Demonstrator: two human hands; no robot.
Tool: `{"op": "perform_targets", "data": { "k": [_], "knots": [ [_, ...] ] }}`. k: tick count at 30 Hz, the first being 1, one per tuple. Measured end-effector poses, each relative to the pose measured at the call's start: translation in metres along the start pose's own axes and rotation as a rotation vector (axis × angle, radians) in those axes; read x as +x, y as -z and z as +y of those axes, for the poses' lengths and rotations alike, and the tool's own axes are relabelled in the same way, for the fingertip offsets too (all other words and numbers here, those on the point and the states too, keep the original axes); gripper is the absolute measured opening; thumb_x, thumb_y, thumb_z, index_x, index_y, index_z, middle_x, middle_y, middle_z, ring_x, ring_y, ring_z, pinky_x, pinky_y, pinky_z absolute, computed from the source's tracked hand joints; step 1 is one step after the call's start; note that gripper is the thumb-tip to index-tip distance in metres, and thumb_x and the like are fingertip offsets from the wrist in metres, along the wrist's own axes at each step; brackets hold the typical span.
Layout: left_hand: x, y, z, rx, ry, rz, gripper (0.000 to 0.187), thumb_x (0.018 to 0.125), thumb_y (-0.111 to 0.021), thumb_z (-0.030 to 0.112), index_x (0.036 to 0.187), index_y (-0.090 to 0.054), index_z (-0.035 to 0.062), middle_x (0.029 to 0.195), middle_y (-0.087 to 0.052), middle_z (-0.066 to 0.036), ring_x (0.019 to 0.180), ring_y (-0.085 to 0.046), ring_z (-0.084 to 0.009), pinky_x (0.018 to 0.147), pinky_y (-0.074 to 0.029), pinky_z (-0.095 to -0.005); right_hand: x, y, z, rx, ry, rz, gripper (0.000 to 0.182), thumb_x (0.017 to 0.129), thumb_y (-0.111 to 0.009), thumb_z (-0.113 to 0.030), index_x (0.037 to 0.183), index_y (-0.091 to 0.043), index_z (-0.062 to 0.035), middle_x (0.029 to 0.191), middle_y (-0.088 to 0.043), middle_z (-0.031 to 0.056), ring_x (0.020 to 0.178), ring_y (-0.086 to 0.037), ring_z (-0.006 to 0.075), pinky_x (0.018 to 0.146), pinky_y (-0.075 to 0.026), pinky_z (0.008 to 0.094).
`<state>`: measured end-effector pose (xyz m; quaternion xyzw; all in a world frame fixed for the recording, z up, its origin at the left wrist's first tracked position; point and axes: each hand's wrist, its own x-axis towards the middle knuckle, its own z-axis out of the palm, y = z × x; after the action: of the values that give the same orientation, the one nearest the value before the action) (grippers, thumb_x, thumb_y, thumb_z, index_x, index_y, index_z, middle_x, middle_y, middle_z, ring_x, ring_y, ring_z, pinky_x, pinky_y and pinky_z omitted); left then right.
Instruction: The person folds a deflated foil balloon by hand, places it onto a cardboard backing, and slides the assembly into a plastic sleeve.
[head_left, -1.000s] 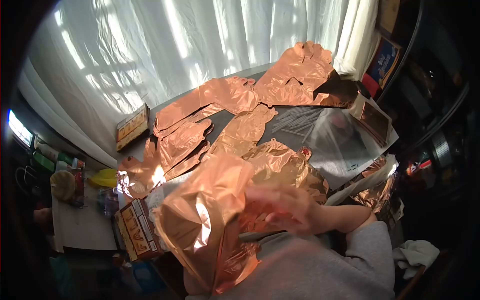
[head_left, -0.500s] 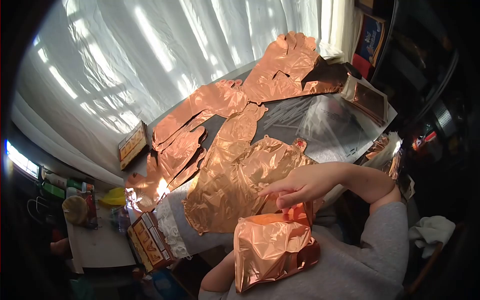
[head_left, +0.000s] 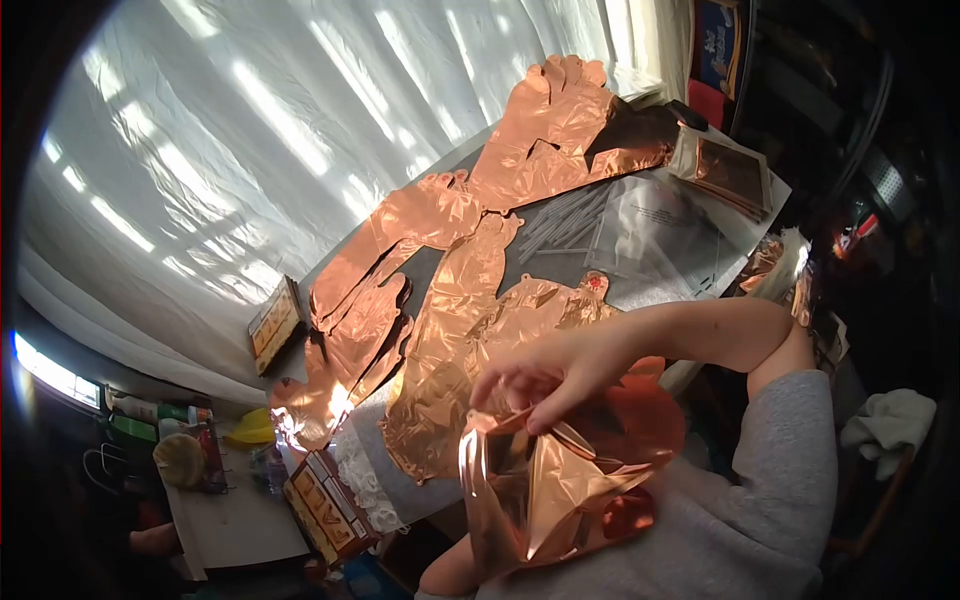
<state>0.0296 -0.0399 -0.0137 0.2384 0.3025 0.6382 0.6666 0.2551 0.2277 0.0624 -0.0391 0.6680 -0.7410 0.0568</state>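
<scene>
A crumpled rose-gold foil balloon (head_left: 575, 480) is close to my body, folded over on itself with its upper edge raised. My right hand (head_left: 535, 380) reaches in from the right, its fingers curled and its thumb pressed at that upper edge. The forearm of my left arm (head_left: 448, 574) comes up from below and passes behind the foil, which hides the left hand and its fingers. Just beyond my right hand, more flat rose-gold foil balloons (head_left: 450, 330) lie overlapping on the grey table (head_left: 560, 268).
Clear thin sticks (head_left: 565, 225) and a transparent plastic bag (head_left: 645, 235) lie on the table. Foil packets (head_left: 722, 172) are stacked at the right corner. Two small boxes (head_left: 275, 325) (head_left: 328, 508) stand along the left edge, the nearer beside white lace (head_left: 368, 488). White curtains (head_left: 260, 150) hang behind.
My right hand has moved down and left to the upper edge of the held foil. The foil has turned and spread wider. The view has shifted slightly.
</scene>
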Motion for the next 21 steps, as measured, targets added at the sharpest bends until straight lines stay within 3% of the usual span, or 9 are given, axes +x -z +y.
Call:
{"op": "perform_targets", "data": {
  "k": [5,6,11,13,14,16,17,20,21],
  "knots": [
    [-0.011,-0.005,-0.008,-0.087,0.061,0.009,0.084,0.096,-0.07,0.059,0.151,-0.049,-0.0005,0.141,-0.064,-0.015,0.126,-0.064,-0.0262,0.105,-0.053,-0.0442,-0.045,0.003,-0.016,0.022,0.051,0.505,0.06,0.098,-0.075,-0.007,0.148,-0.041,-0.007,0.104,-0.067,0.0047,0.081,-0.06,0.0028,0.069,-0.049,0.0216],
    [-0.015,-0.004,-0.009,-0.104,0.072,0.016,0.084,0.096,-0.071,0.06,0.151,-0.049,-0.0006,0.141,-0.064,-0.015,0.126,-0.064,-0.0261,0.105,-0.053,-0.0442,-0.052,0.003,-0.016,0.058,0.032,0.592,0.063,0.095,-0.077,0.0,0.147,-0.042,-0.0065,0.102,-0.062,0.0002,0.083,-0.058,0.0012,0.072,-0.048,0.0177],
    [-0.038,-0.004,-0.012,-0.186,0.1,0.036,0.086,0.095,-0.073,0.06,0.151,-0.049,-0.0011,0.141,-0.064,-0.015,0.126,-0.064,-0.0259,0.105,-0.053,-0.0442,-0.073,0.009,-0.002,-0.029,-0.001,0.824,0.059,0.094,-0.075,0.0,0.144,-0.045,-0.0046,0.099,-0.059,-0.0009,0.086,-0.058,0.0032,0.075,-0.05,0.021],
    [-0.052,0.006,-0.01,0.456,0.042,0.109,0.072,0.093,-0.085,0.03,0.147,-0.05,-0.0008,0.135,-0.066,-0.012,0.12,-0.066,-0.0212,0.096,-0.056,-0.0366,-0.076,0.011,0.0,-0.063,0.004,0.89,0.058,0.093,-0.075,0.0,0.143,-0.046,-0.0039,0.099,-0.058,-0.001,0.086,-0.057,0.0038,0.076,-0.05,0.0222],
    [-0.058,0.011,-0.01,0.45,0.039,0.115,0.072,0.093,-0.085,0.03,0.147,-0.05,-0.0008,0.135,-0.066,-0.012,0.12,-0.066,-0.0212,0.096,-0.056,-0.0366,-0.077,0.012,0.0,-0.095,0.015,0.961,0.057,0.093,-0.075,-0.001,0.142,-0.047,-0.0033,0.099,-0.058,-0.001,0.087,-0.057,0.0045,0.077,-0.05,0.0234],
    [-0.071,0.021,-0.01,0.524,0.034,0.404,0.079,0.074,-0.094,0.001,0.142,-0.054,0.0023,0.126,-0.068,-0.01,0.114,-0.068,-0.0198,0.098,-0.057,-0.0372,-0.077,0.015,0.004,-0.119,-0.01,0.984,0.057,0.09,-0.076,-0.001,0.14,-0.048,-0.0029,0.099,-0.058,-0.0009,0.087,-0.055,0.0048,0.079,-0.049,0.023],
    [-0.077,0.026,-0.007,0.516,0.039,0.409,0.079,0.074,-0.094,0.001,0.142,-0.054,0.0023,0.126,-0.068,-0.01,0.114,-0.068,-0.0198,0.098,-0.057,-0.0372,-0.077,0.018,0.011,-0.176,-0.053,0.985,0.057,0.09,-0.077,-0.001,0.14,-0.049,-0.003,0.099,-0.058,-0.0008,0.087,-0.055,0.0048,0.079,-0.049,0.0226],
    [-0.087,0.044,0.017,0.668,-0.191,0.662,0.028,0.093,-0.078,0.001,0.118,-0.067,0.0028,0.098,-0.073,-0.004,0.088,-0.072,-0.0146,0.079,-0.061,-0.0298,-0.071,0.033,0.045,-0.221,-0.055,0.972,0.057,0.089,-0.08,-0.004,0.138,-0.05,-0.0039,0.098,-0.058,-0.0007,0.086,-0.055,0.0043,0.078,-0.048,0.0218],
    [-0.086,0.05,0.021,0.669,-0.196,0.661,0.028,0.093,-0.078,0.001,0.118,-0.067,0.0028,0.098,-0.073,-0.004,0.088,-0.072,-0.0146,0.079,-0.061,-0.0298,-0.066,0.039,0.056,-0.334,-0.061,0.995,0.056,0.089,-0.081,-0.005,0.137,-0.051,-0.0053,0.097,-0.058,-0.0008,0.086,-0.055,0.0044,0.077,-0.048,0.0223]
  ]
}}
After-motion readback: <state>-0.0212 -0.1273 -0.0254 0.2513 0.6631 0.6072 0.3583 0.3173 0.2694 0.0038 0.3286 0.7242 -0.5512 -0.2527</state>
